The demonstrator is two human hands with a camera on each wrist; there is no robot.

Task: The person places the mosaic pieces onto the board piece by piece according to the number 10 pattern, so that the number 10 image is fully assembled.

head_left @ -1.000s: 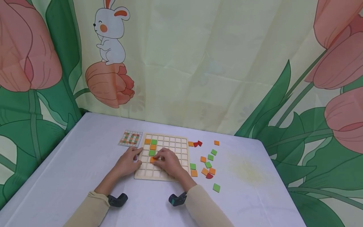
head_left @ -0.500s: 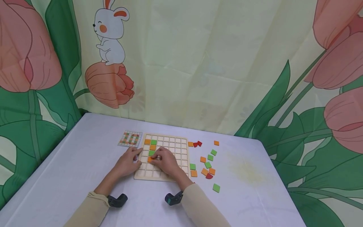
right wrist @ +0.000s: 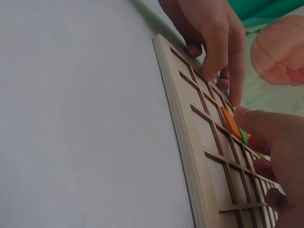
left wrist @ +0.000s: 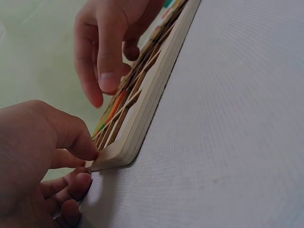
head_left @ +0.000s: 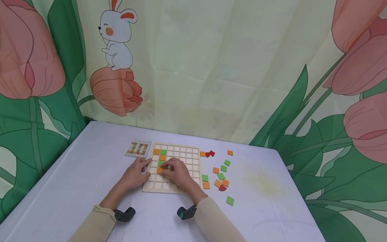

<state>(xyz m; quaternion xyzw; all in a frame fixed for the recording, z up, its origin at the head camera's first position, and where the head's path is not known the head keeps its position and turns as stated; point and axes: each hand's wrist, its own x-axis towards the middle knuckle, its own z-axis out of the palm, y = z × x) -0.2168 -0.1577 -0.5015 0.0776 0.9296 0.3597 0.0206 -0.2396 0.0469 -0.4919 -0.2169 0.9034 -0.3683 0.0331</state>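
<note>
A wooden grid board (head_left: 172,192) lies on the table, with orange and green square tiles in its left columns. My left hand (head_left: 134,173) rests its thumb and index finger on the board's left rim; in the left wrist view, this hand (left wrist: 42,152) has its other fingers beside the edge. My right hand (head_left: 178,171) is over the grid, thumb and index finger beside an orange tile (head_left: 160,170) in the second column. This tile (right wrist: 230,122) lies in its cell near the right thumb in the right wrist view. Nothing shows gripped between the right fingers.
A printed pattern card (head_left: 138,148) lies beyond the left hand. Right of the board are scattered loose orange tiles (head_left: 206,185), green tiles (head_left: 230,200) and red rounded pieces (head_left: 222,188). A flowered curtain (head_left: 205,84) hangs behind the table.
My right hand has shifted slightly left, sliding the orange tile over into its cell, then lifted a little off it. The left hand has stayed at the board's rim.
</note>
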